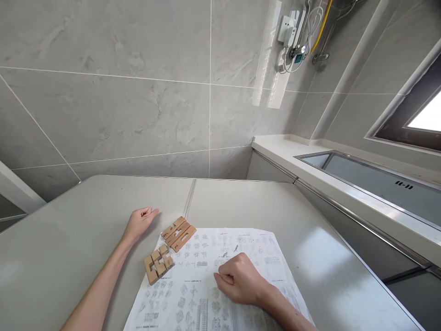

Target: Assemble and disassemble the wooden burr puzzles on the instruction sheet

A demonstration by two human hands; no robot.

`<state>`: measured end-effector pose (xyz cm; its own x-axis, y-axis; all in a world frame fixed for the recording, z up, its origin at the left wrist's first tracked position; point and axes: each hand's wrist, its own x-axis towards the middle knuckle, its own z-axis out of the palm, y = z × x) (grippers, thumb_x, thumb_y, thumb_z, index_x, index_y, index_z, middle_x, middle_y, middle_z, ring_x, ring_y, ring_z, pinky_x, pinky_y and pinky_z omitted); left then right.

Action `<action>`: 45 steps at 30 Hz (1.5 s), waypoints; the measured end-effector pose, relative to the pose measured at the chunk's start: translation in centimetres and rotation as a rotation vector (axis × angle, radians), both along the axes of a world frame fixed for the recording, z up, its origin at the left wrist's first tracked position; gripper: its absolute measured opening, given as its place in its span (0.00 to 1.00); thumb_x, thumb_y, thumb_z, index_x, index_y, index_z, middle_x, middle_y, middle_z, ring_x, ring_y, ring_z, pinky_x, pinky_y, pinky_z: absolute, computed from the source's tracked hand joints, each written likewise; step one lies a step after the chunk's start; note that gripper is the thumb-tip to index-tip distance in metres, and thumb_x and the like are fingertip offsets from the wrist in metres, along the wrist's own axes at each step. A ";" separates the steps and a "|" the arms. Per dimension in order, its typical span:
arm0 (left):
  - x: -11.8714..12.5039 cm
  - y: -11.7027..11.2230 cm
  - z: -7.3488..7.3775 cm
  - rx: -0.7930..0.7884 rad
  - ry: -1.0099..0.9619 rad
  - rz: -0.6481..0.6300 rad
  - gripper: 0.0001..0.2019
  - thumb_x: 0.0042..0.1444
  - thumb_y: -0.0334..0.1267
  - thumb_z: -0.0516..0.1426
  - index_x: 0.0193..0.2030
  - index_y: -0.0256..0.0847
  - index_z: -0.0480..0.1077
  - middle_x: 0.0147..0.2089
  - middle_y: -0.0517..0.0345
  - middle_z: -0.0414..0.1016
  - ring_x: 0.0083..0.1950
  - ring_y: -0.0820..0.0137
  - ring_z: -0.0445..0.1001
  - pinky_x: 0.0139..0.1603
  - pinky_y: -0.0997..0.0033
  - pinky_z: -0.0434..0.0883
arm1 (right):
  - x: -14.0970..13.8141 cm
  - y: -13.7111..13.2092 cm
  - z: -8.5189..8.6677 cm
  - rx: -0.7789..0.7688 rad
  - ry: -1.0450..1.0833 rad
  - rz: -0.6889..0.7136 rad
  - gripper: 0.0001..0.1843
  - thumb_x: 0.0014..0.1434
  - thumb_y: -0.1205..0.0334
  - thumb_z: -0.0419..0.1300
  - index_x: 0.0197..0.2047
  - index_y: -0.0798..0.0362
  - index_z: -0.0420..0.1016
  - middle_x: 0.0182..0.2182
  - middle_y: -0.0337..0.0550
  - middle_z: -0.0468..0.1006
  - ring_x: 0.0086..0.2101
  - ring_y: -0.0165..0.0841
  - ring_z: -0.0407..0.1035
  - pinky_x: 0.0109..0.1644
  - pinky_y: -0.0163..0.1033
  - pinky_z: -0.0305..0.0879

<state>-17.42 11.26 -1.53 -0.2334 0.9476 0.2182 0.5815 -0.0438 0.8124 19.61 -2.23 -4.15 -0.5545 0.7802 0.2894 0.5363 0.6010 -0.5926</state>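
My left hand [140, 224] rests on the table as a loose fist, its thumb side toward the wooden pieces; nothing shows in it. My right hand [240, 278] is curled into a fist over a large printed sheet [255, 271], with no object visible in it. Small line drawings and text cover the sheet, whose lower part runs out of view. On its upper left edge lie flat, notched wooden puzzle pieces [178, 233], some marked with numbers. Just below them sits a group of blocky wooden puzzle pieces [158, 264], partly on the sheet. Neither hand touches the wood.
The pale table [113, 197] has a seam running back from the flat pieces. Grey tiled wall [138, 115] stands behind it. To the right are a white counter [275, 148] with a sink [372, 184], wall sockets [286, 30] with cables, and a window [427, 115].
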 end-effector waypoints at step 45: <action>0.1 -0.1 -0.4 0.013 0.062 0.024 0.18 0.45 0.45 0.53 0.27 0.46 0.41 0.29 0.64 0.38 0.32 0.72 0.41 0.31 0.72 0.44 | -0.2 -0.3 -0.5 0.065 0.110 -0.003 0.22 0.59 0.68 0.54 0.24 0.50 0.42 0.18 0.29 0.43 0.24 0.31 0.30 0.28 0.40 0.37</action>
